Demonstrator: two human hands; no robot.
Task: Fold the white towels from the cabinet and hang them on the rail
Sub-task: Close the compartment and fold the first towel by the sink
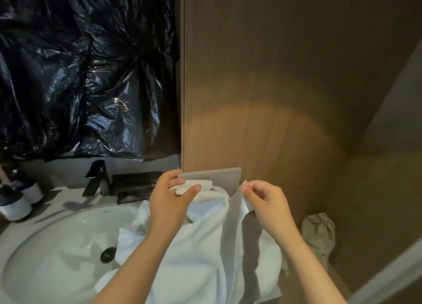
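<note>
A white towel hangs bunched between my hands, spilling down over the right side of the sink and the counter end. My left hand pinches one top edge of the towel near the grey counter end panel. My right hand pinches another corner of the same towel, to the right of the panel, fingers curled round the cloth. No rail or cabinet is visible in this view.
A white round sink with a black drain lies at lower left, a black faucet behind it. Two white cups stand far left. Black plastic sheeting covers the mirror. A wooden wall rises ahead; a grey cloth lies below right.
</note>
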